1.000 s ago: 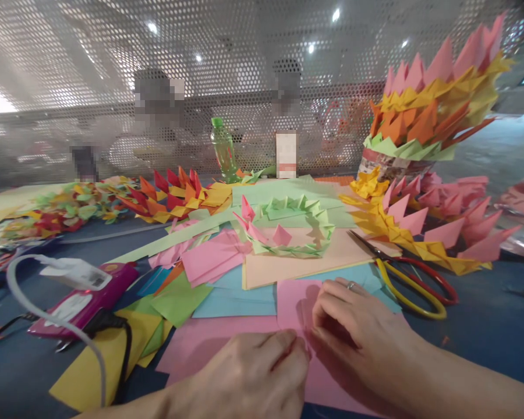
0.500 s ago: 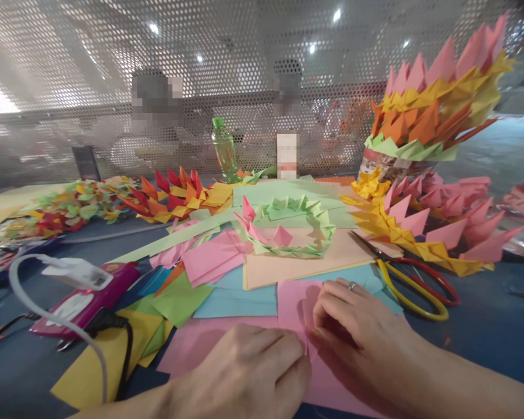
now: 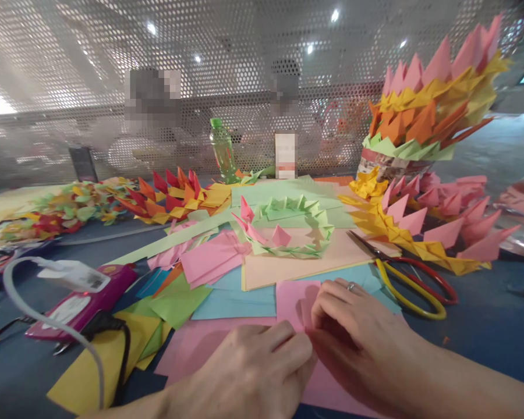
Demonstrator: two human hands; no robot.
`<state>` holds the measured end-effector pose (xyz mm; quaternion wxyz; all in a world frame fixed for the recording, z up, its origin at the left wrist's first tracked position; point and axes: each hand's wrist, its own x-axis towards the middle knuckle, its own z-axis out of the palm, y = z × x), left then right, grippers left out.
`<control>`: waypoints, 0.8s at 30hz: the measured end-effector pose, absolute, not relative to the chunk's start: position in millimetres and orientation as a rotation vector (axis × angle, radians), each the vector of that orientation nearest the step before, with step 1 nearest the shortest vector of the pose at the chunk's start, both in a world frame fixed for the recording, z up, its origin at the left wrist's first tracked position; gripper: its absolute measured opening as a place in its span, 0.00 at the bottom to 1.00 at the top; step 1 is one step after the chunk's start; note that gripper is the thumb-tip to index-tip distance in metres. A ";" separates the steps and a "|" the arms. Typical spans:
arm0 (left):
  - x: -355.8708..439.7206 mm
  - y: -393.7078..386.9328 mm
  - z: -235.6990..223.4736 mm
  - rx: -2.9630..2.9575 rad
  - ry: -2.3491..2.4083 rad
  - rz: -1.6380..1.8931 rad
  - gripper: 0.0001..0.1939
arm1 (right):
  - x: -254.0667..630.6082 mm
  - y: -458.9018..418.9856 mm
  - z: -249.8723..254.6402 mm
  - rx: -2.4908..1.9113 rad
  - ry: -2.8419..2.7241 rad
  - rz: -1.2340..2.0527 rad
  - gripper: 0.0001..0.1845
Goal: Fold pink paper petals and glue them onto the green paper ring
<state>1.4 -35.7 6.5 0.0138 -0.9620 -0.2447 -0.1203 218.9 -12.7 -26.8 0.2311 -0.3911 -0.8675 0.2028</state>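
Over a pink paper sheet [image 3: 201, 343], my left hand [image 3: 253, 366] and my right hand [image 3: 353, 331] meet at their fingertips. Both are closed, pinching a small piece of pink paper that is mostly hidden by the fingers. A ring sits on one finger of the right hand. Just beyond the fingers lies a flat pink paper slip [image 3: 294, 299], partly under the right hand. Ahead stands a ring of folded light green paper [image 3: 317, 233] with a few pink folded points [image 3: 282, 235] at its left and front.
Scissors [image 3: 393, 267] lie open right of my hands. A purple power strip [image 3: 82, 302] with cables sits left. Blue paper [image 3: 236, 302] and pink slips [image 3: 209, 259] lie ahead. A green-capped bottle [image 3: 222, 151] and a layered folded-paper lotus [image 3: 432, 105] stand farther back.
The fingertips of my left hand have shifted slightly right and up, closer against the right hand's fingers. The right hand stays nearly in place, and the view has moved slightly.
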 end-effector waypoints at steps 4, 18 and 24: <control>-0.4 -36.1 8.3 -3.057 -0.748 -0.304 0.11 | 221.0 -13.0 -25.6 -1.110 -2.347 0.642 0.08; -1.4 -36.1 9.0 -3.234 -0.728 -0.194 0.09 | 229.4 -0.1 -19.4 -1.196 -2.362 0.822 0.13; 1.4 -31.4 7.5 -3.216 -0.842 -0.263 0.14 | 221.9 -9.1 -22.0 -1.219 -2.329 0.729 0.07</control>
